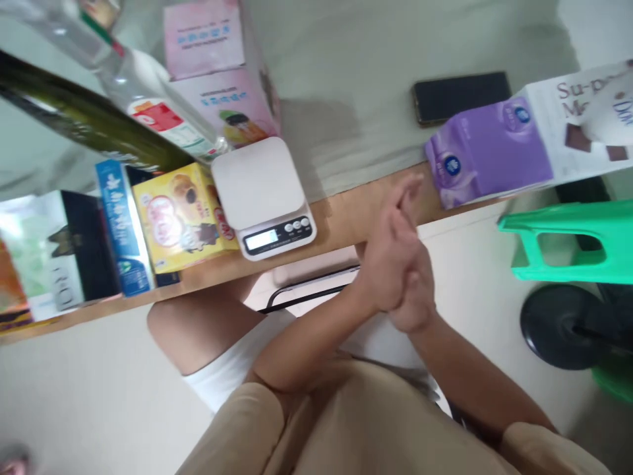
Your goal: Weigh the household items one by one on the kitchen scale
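Observation:
My left hand (388, 254) and my right hand (418, 293) are pressed together palm to palm just in front of the table's wooden edge (341, 221). Neither hand holds anything. The fingers of both lie flat and point toward the table. A white kitchen scale (264, 194) with a lit display stands on the table to the left of my hands. A purple carton (487, 152) lies on its side to their right.
Left of the scale stand a yellow snack box (180, 218), a blue box (121, 227), a pink box (217, 66), a clear bottle (148, 99) and a dark bottle (84, 119). A black phone (459, 95) lies farther back. A green plastic stool (568, 241) stands at the right.

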### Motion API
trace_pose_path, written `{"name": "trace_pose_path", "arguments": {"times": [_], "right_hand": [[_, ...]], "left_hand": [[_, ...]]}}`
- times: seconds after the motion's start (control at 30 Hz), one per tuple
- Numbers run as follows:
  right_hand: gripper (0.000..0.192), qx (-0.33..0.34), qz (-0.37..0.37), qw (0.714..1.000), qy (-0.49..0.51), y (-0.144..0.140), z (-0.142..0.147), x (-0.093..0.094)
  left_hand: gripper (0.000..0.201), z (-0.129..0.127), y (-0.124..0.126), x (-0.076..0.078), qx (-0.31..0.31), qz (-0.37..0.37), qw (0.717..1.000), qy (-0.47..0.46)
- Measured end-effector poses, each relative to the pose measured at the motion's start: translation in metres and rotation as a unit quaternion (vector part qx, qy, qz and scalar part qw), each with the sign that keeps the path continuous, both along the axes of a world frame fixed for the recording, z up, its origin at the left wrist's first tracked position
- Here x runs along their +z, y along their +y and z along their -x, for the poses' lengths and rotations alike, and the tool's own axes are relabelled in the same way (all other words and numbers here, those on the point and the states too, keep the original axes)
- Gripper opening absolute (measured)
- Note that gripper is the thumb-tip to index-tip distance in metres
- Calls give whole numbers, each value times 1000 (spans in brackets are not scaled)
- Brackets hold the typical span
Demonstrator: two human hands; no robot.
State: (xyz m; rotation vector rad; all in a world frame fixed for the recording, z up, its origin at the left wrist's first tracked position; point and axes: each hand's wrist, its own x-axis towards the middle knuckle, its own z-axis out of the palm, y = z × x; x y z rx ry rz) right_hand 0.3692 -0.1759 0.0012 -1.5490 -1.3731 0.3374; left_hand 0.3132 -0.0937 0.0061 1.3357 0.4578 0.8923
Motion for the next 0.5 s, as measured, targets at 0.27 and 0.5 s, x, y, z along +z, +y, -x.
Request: {"name": "trace_pose_path", "arguments": {"times": [0.27, 0.5], "right_hand": [[68, 241, 13, 968, -62, 54, 113, 13], [60, 101, 112, 985, -87, 80, 153, 11]], "left_hand": [[65, 149, 25, 45, 177, 117, 976, 41], [42, 253, 27, 41, 411, -20, 910, 50]]}}
